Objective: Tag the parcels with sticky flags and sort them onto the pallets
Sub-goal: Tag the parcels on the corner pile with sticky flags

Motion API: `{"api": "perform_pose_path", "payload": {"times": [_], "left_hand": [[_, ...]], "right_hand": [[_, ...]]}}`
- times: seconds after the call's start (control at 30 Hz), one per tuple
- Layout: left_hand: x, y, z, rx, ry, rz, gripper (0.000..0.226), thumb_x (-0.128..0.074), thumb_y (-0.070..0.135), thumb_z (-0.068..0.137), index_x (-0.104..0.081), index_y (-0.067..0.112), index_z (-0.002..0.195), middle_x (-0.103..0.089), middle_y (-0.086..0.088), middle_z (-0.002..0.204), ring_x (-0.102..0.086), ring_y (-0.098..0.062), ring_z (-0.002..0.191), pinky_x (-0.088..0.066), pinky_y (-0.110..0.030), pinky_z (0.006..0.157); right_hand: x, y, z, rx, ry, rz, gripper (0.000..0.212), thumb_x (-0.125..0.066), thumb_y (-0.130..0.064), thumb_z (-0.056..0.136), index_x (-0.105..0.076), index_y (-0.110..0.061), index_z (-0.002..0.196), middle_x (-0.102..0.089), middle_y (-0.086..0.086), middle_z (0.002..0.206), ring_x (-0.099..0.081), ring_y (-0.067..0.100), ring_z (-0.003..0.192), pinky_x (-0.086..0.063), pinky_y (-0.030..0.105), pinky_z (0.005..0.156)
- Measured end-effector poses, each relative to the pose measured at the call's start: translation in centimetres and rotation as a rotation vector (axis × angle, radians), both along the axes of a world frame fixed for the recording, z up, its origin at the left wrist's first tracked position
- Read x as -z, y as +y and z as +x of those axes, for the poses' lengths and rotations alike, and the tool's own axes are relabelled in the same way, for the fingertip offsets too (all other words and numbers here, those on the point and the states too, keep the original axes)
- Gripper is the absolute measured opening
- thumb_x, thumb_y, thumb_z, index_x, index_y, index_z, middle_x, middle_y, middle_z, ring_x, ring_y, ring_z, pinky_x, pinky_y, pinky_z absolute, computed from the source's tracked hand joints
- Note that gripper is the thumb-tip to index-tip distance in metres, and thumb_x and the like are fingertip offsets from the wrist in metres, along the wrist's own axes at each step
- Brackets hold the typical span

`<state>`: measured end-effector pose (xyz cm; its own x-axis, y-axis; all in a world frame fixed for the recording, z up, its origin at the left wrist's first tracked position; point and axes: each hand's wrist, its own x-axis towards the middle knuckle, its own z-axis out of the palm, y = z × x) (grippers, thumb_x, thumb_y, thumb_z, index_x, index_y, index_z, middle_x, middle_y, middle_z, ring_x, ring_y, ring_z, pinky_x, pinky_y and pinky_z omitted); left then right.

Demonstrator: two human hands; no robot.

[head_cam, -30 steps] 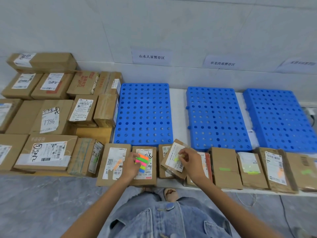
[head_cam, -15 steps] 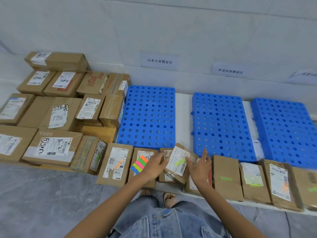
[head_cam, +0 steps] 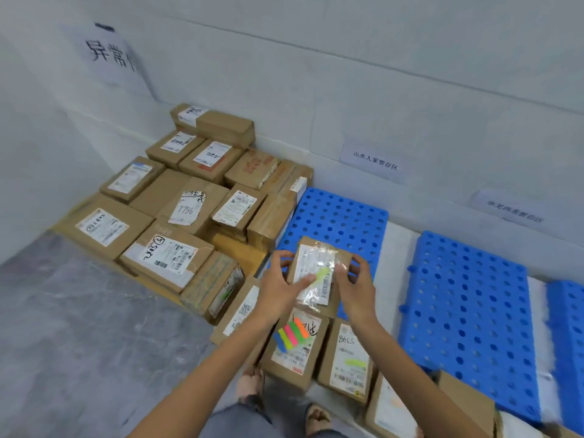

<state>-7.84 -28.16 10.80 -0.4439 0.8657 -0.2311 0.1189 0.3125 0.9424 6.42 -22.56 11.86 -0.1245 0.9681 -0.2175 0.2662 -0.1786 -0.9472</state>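
Note:
A small brown parcel (head_cam: 319, 273) with a white label and a yellow-green sticky flag is held up over the near edge of the left blue pallet (head_cam: 335, 222). My left hand (head_cam: 279, 287) grips its left side, thumb across the label. My right hand (head_cam: 357, 284) grips its right side. The pad of coloured sticky flags (head_cam: 292, 333) lies on a labelled parcel (head_cam: 295, 352) just below my hands. A second blue pallet (head_cam: 467, 317) lies to the right, and a third (head_cam: 568, 336) shows at the right edge.
A pile of labelled brown boxes (head_cam: 186, 213) fills the floor on the left. A row of small parcels (head_cam: 347, 361) runs along the near edge of the pallets. Paper signs (head_cam: 374, 161) hang on the white wall. Grey floor (head_cam: 79, 327) lies at lower left.
The view swung left and closer. My left hand left the flag pad on the parcel and took the small parcel's left side; both hands lifted it over the left pallet's near edge.

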Motion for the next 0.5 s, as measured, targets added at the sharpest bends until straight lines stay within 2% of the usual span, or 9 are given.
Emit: {"api": "perform_pose_path", "payload": {"times": [0.07, 0.13, 0.2, 0.27, 0.33, 0.4, 0.47, 0.5], "left_hand": [[-1.0, 0.9, -3.3, -0.142, -0.078, 0.034, 0.064, -0.079, 0.034, 0.073, -0.039, 0.025, 0.121, -0.055, 0.007, 0.111, -0.057, -0.005, 0.100, -0.053, -0.017, 0.075], [-0.8, 1.6, -6.5, -0.256, -0.158, 0.028, 0.071, -0.080, 0.043, 0.069, -0.034, 0.026, 0.121, -0.055, 0.001, 0.115, -0.057, -0.013, 0.104, -0.054, -0.032, 0.085], [-0.6, 1.8, -9.3, -0.273, -0.226, -0.017, 0.063, -0.076, 0.037, 0.076, -0.030, 0.027, 0.118, -0.056, 0.001, 0.111, -0.059, -0.014, 0.098, -0.054, -0.040, 0.086], [-0.2, 1.9, -12.4, -0.256, -0.303, -0.055, 0.056, -0.071, 0.030, 0.082, -0.030, 0.025, 0.119, -0.058, 0.000, 0.111, -0.062, -0.015, 0.093, -0.054, -0.045, 0.087], [-0.1, 2.1, -16.0, -0.260, -0.227, -0.109, 0.054, -0.065, 0.031, 0.088, -0.032, 0.021, 0.129, -0.055, 0.000, 0.119, -0.060, -0.016, 0.098, -0.052, -0.041, 0.088], [-0.1, 2.2, -19.6, -0.288, -0.079, -0.109, 0.049, -0.053, 0.024, 0.095, -0.032, 0.014, 0.137, -0.049, 0.002, 0.119, -0.052, -0.015, 0.104, -0.047, -0.029, 0.081], [0.1, 2.2, -22.8, -0.292, 0.022, -0.079, 0.037, -0.045, 0.016, 0.098, -0.040, 0.010, 0.135, -0.050, 0.001, 0.121, -0.050, -0.015, 0.105, -0.046, -0.023, 0.076], [0.4, 2.1, -24.5, -0.284, 0.057, -0.082, 0.033, -0.045, 0.016, 0.098, -0.045, 0.010, 0.131, -0.052, -0.001, 0.124, -0.051, -0.015, 0.106, -0.045, -0.025, 0.079]], "right_hand": [[-0.4, 0.7, -3.6, -0.085, 0.037, 0.008, 0.040, -0.054, -0.029, 0.094, -0.040, -0.025, 0.130, -0.052, -0.009, 0.108, -0.054, -0.001, 0.092, -0.047, 0.010, 0.065], [-0.5, 1.6, -7.0, -0.207, 0.016, -0.029, 0.046, -0.056, -0.035, 0.092, -0.038, -0.027, 0.133, -0.054, -0.005, 0.116, -0.058, 0.007, 0.096, -0.049, 0.017, 0.071], [-0.4, 2.7, -9.9, -0.301, 0.002, -0.101, 0.047, -0.059, -0.036, 0.090, -0.040, -0.028, 0.131, -0.055, 0.001, 0.121, -0.061, 0.013, 0.097, -0.055, 0.028, 0.076], [-0.3, 4.1, -12.3, -0.348, -0.049, -0.029, 0.049, -0.066, -0.038, 0.085, -0.045, -0.028, 0.128, -0.056, 0.000, 0.119, -0.060, 0.015, 0.097, -0.056, 0.034, 0.078], [0.0, 5.2, -14.6, -0.389, -0.216, 0.153, 0.060, -0.070, -0.041, 0.080, -0.044, -0.027, 0.132, -0.051, -0.004, 0.115, -0.051, 0.011, 0.101, -0.045, 0.028, 0.085], [0.6, 5.8, -17.1, -0.416, -0.324, 0.261, 0.066, -0.072, -0.036, 0.080, -0.041, -0.023, 0.137, -0.043, -0.002, 0.120, -0.043, 0.008, 0.106, -0.036, 0.020, 0.091], [1.6, 5.9, -19.4, -0.452, -0.428, 0.305, 0.070, -0.073, -0.030, 0.081, -0.036, -0.022, 0.139, -0.038, 0.002, 0.127, -0.044, 0.011, 0.109, -0.038, 0.020, 0.094], [2.6, 5.9, -20.6, -0.472, -0.488, 0.324, 0.072, -0.073, -0.028, 0.081, -0.033, -0.023, 0.141, -0.036, 0.003, 0.129, -0.045, 0.014, 0.109, -0.042, 0.022, 0.095]]}}
